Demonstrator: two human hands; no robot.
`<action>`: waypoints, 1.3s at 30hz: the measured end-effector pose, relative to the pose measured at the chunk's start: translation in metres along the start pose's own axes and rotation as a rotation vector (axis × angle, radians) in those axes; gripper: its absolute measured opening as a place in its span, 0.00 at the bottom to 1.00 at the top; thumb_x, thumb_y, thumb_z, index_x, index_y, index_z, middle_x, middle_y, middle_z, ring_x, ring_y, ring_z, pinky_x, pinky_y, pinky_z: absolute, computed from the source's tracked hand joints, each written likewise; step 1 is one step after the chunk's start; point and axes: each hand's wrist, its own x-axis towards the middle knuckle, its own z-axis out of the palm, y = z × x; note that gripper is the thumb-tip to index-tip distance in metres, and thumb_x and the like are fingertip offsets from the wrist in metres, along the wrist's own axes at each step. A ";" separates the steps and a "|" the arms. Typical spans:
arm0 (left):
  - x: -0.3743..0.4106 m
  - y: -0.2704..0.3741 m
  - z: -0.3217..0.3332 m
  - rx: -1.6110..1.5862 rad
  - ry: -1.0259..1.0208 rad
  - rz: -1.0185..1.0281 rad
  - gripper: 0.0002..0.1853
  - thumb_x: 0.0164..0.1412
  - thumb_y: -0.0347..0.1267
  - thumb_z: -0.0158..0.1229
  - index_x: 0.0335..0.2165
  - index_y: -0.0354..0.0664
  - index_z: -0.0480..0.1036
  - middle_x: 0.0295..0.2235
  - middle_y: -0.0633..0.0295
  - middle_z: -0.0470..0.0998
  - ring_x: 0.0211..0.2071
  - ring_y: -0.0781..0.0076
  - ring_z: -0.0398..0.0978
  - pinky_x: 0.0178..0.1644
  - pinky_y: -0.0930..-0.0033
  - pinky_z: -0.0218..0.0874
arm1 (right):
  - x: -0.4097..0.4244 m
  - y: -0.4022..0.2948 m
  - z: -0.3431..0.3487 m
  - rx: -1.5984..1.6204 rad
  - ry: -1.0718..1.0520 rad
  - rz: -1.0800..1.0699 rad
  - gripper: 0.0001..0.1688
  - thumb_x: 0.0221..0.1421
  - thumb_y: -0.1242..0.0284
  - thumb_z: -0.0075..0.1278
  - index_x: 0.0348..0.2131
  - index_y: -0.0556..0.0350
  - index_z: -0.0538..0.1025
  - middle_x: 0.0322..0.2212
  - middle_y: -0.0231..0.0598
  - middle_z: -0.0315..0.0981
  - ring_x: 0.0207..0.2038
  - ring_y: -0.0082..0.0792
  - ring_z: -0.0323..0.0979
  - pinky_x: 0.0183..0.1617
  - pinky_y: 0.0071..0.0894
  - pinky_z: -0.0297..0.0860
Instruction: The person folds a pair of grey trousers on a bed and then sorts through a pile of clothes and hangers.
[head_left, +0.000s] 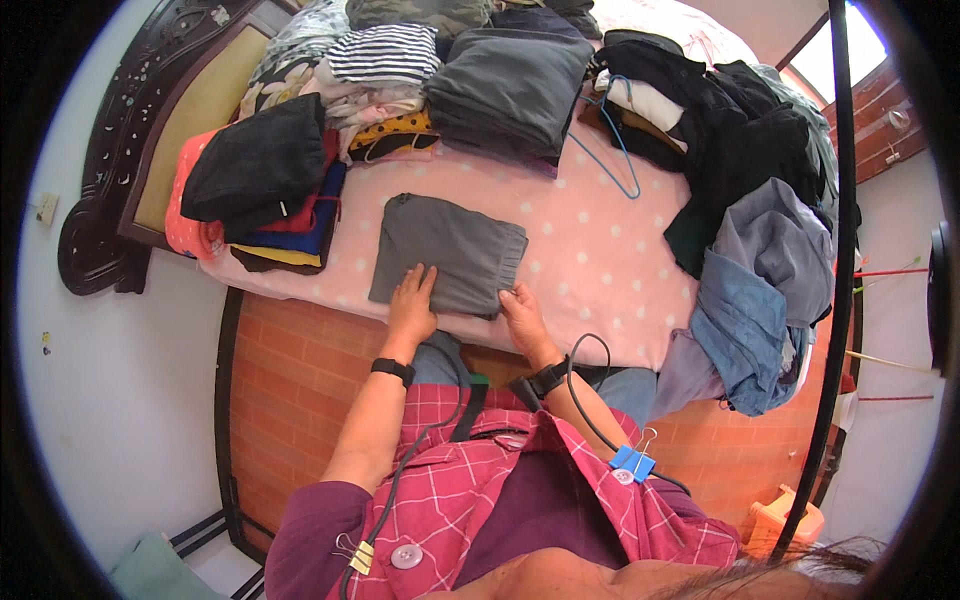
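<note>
A folded grey garment (450, 251) with a gathered elastic edge lies flat on the pink polka-dot bed cover (600, 285) in front of me. My left hand (414, 300) rests on its lower left part, fingers spread and palm down. At the garment's lower right corner, by the elastic edge, my right hand (523, 311) pinches the cloth between thumb and fingers. Beyond it stands a stack of folded dark grey clothes (510, 82). To the left lies a pile topped by a folded black garment (259, 165).
A blue clothes hanger (626, 161) lies at the back right. Heaped black clothes (757, 157) and a blue denim-like garment (739, 322) lie along the right side. A striped folded garment (384, 52) tops another pile. A black upright pole (836, 225) stands at the right; cables hang near my forearms.
</note>
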 end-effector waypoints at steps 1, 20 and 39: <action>0.000 0.000 -0.002 0.001 -0.010 -0.001 0.39 0.42 0.19 0.51 0.58 0.45 0.59 0.60 0.50 0.55 0.61 0.50 0.53 0.61 0.49 0.49 | 0.001 0.001 -0.004 0.004 0.022 -0.005 0.18 0.59 0.78 0.45 0.49 0.63 0.66 0.35 0.33 0.73 0.42 0.22 0.67 0.50 0.22 0.62; -0.094 0.245 -0.270 -0.159 0.547 1.442 0.16 0.59 0.33 0.46 0.44 0.35 0.67 0.46 0.51 0.70 0.49 0.58 0.67 0.55 0.58 0.57 | -0.015 0.019 -0.120 -0.980 0.247 -0.270 0.10 0.57 0.72 0.46 0.37 0.60 0.74 0.19 0.31 0.70 0.19 0.21 0.66 0.23 0.23 0.64; 0.067 0.049 -0.074 -0.159 0.346 0.302 0.15 0.55 0.30 0.55 0.41 0.35 0.73 0.47 0.49 0.72 0.50 0.51 0.68 0.54 0.56 0.60 | 0.018 -0.034 -0.056 -0.489 0.360 0.038 0.17 0.58 0.62 0.50 0.35 0.60 0.73 0.21 0.30 0.69 0.19 0.19 0.66 0.21 0.18 0.64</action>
